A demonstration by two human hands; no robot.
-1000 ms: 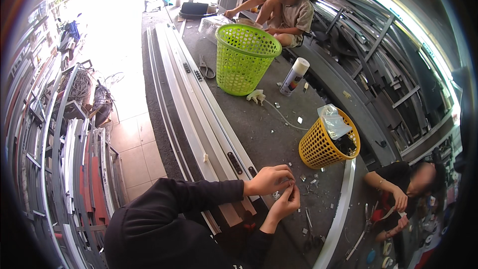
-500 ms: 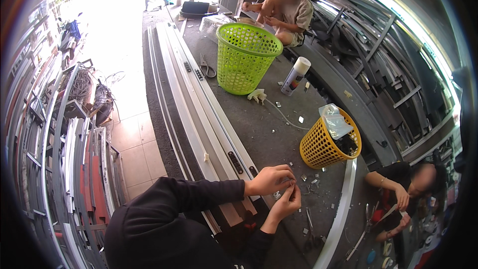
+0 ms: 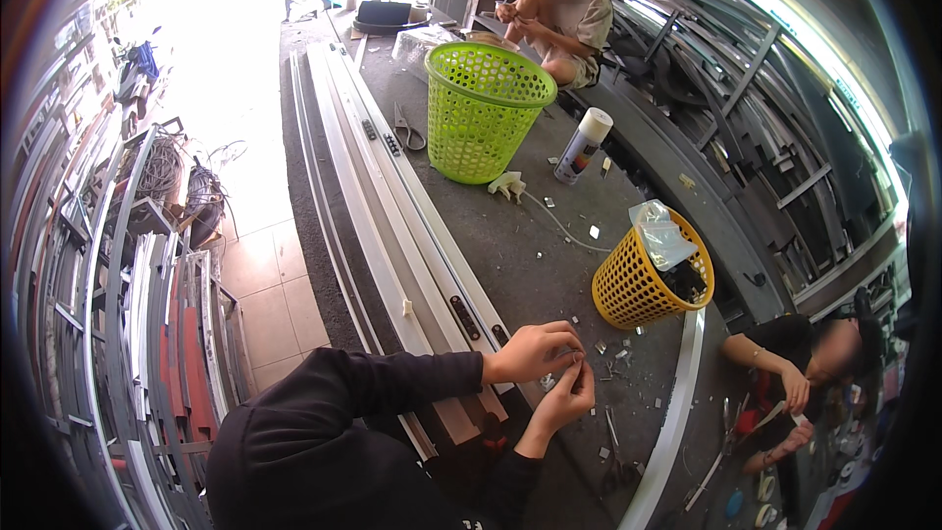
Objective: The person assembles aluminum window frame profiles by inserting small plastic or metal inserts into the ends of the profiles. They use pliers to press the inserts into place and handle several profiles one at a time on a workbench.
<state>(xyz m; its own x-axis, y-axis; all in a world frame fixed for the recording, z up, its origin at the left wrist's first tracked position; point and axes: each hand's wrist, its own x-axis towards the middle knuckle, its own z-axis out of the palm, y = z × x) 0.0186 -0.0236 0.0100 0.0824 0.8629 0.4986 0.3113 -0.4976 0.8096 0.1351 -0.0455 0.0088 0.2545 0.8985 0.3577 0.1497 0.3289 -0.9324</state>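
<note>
My left hand [image 3: 535,351] and my right hand [image 3: 567,397] meet at the fingertips over the dark work table. Both are closed in a pinch around something too small to make out. Just left of them lie long pale metal profiles [image 3: 392,221], running away toward the far end of the table. A dark slotted fitting [image 3: 463,317] sits on one profile near my left hand. Small shiny metal pieces [image 3: 616,365] are scattered to the right of my hands. Beside my right hand, scissors [image 3: 615,451] rest on the table.
A green perforated basket [image 3: 486,118] stands at the far middle, beside a spray can [image 3: 583,145] and more scissors [image 3: 407,130]. Nearer right is a yellow basket [image 3: 638,285] holding a plastic bag [image 3: 662,238]. Two other people work at the far side and right.
My hands stay almost in place, still pinched together. The person at the far side has raised one hand closer to the other.
</note>
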